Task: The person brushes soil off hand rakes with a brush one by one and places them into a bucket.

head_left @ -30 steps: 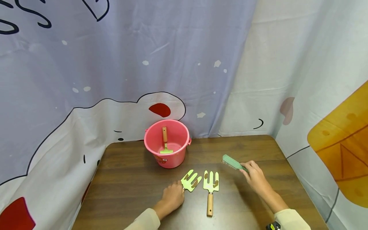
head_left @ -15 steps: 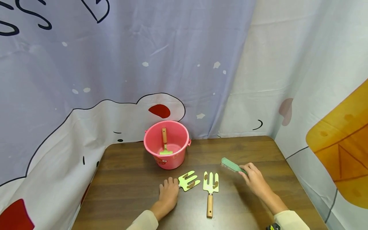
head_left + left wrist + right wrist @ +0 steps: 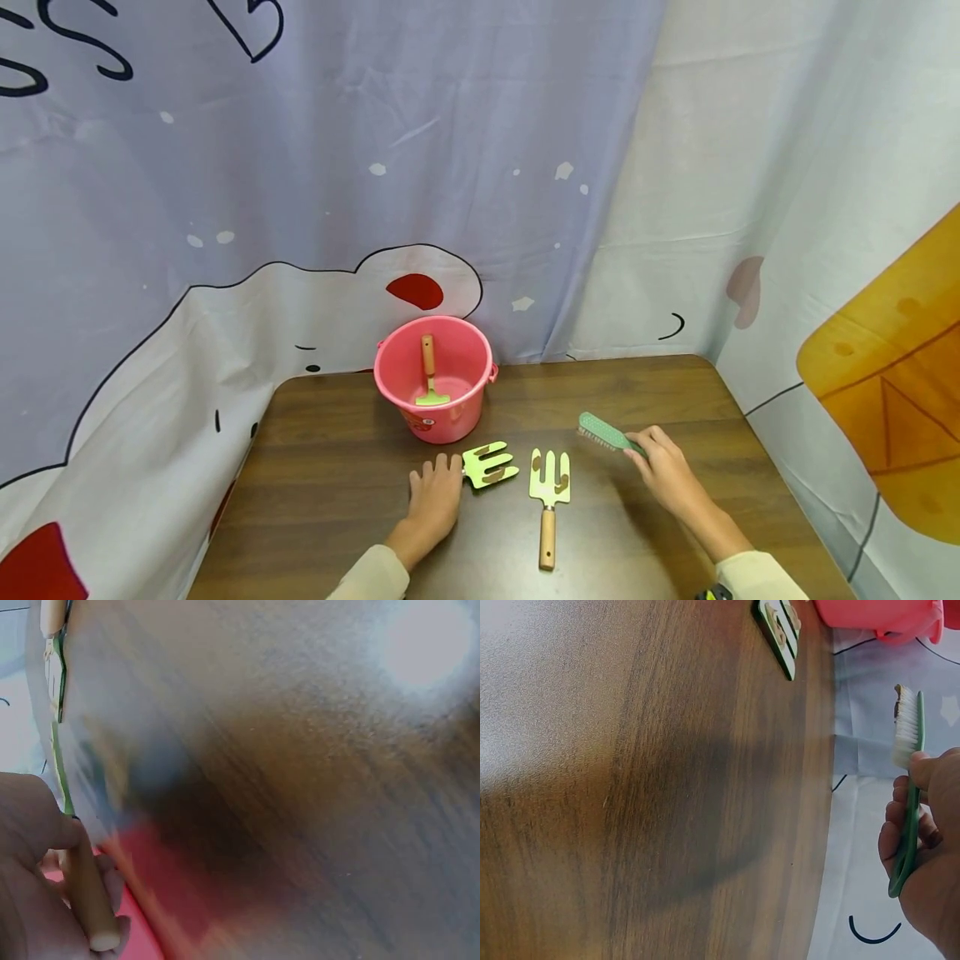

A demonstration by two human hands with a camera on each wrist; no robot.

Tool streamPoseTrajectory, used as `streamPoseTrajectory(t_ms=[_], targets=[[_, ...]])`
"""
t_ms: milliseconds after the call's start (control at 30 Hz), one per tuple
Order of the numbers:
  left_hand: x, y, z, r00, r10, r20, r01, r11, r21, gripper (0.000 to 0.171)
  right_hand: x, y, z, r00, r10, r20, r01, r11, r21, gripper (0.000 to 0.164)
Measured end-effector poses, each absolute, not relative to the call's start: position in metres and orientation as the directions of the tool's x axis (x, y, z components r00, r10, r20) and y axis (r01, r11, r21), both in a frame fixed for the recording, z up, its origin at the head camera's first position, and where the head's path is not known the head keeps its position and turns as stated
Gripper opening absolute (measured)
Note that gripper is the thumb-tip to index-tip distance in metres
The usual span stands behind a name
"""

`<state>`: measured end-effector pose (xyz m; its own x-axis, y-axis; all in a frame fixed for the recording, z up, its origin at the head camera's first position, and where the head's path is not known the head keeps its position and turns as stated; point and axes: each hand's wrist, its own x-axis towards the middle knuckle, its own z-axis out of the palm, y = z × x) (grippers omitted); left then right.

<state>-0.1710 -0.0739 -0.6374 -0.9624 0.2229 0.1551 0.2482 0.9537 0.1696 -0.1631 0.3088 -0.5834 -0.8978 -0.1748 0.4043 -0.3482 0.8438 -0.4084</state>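
My left hand [image 3: 437,498] grips the wooden handle [image 3: 91,904] of a hand fork [image 3: 486,465], low over the table. Its light-green prongs, smeared with brown patches, point right. In the right hand [image 3: 667,477] is a green brush [image 3: 602,430], held by its handle with the head toward the left. White bristles [image 3: 906,729] with a brown smudge at the end show in the right wrist view, apart from both forks. Between the hands lies a second hand fork [image 3: 549,504], also green with brown patches, prongs pointing away and wooden handle toward me.
Behind the left hand stands a pink bucket [image 3: 467,410] near the table's back edge. A small green-headed tool with a wooden handle [image 3: 428,357] leans inside it. The brown wooden table [image 3: 315,467] meets a printed curtain [image 3: 300,167] behind and on the sides.
My left hand has moved left and a little away from me, turning the fork's prongs from up-right to nearly rightward. The right hand with the brush has shifted only slightly left and down.
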Motion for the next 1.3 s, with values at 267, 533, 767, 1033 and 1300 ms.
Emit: streamPoseTrajectory(t_ms=[267, 533, 767, 1033, 1300], targets=[[-0.176, -0.075, -0.628, -0.933, 0.259, 0.251, 0.304, 0.939, 0.159, 0.022, -0.163, 0.309, -0.584, -0.884, -0.176, 0.432, -0.364, 0.84, -0.403, 0.027], [-0.183, -0.076, -0.612, -0.861, 0.3, 0.41, 0.338, 0.941, 0.022, 0.026, -0.164, 0.309, -0.583, -0.87, -0.176, 0.461, -0.377, 0.84, -0.39, 0.027], [-0.191, -0.071, -0.594, -0.787, 0.351, 0.508, 0.368, 0.927, -0.072, 0.023, -0.167, 0.303, -0.579, -0.853, -0.183, 0.488, -0.399, 0.832, -0.385, 0.027], [-0.198, -0.061, -0.568, -0.754, 0.377, 0.538, 0.394, 0.915, -0.089, 0.02, -0.17, 0.292, -0.568, -0.831, -0.188, 0.524, -0.427, 0.819, -0.383, 0.026], [-0.199, -0.046, -0.549, -0.762, 0.385, 0.52, 0.398, 0.913, -0.092, 0.021, -0.171, 0.273, -0.553, -0.853, -0.174, 0.493, -0.407, 0.812, -0.419, 0.026]])
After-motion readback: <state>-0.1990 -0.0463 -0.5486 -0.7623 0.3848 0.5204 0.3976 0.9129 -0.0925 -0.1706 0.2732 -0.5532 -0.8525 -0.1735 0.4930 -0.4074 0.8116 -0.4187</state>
